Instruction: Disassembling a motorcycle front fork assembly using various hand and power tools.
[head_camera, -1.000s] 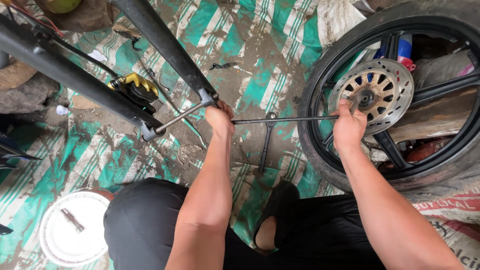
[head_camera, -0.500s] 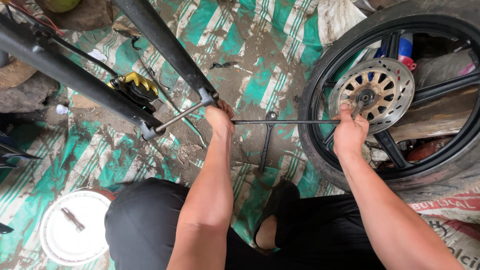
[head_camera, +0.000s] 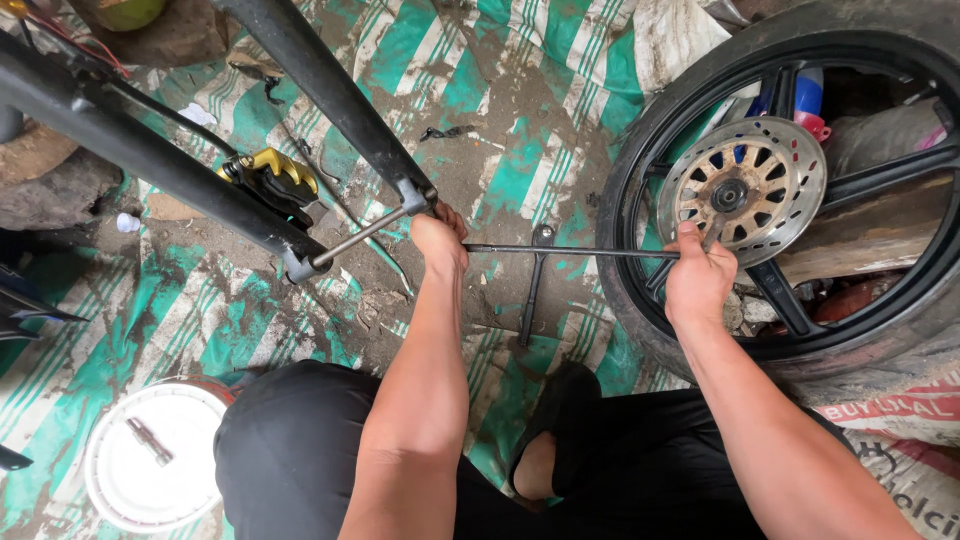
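A long thin metal rod (head_camera: 570, 250) runs level between my two hands. My left hand (head_camera: 440, 240) grips its left end right beside the lower end of a black fork leg (head_camera: 330, 90), where a grey axle (head_camera: 360, 235) spans to the second fork leg (head_camera: 130, 150). My right hand (head_camera: 697, 280) is closed around the rod's right end, in front of a black motorcycle wheel (head_camera: 640, 150) with a silver brake disc (head_camera: 755, 185). A yellow brake caliper (head_camera: 270, 175) hangs between the fork legs.
A dark T-shaped wrench (head_camera: 533, 285) lies on the muddy green-and-white striped tarp (head_camera: 520, 120) under the rod. A white bucket lid (head_camera: 150, 465) holding a small metal part sits at lower left. My knee and sandalled foot (head_camera: 560, 430) are below.
My right hand has shifted slightly along the rod's right end near the brake disc. My left hand and the fork have stayed put.
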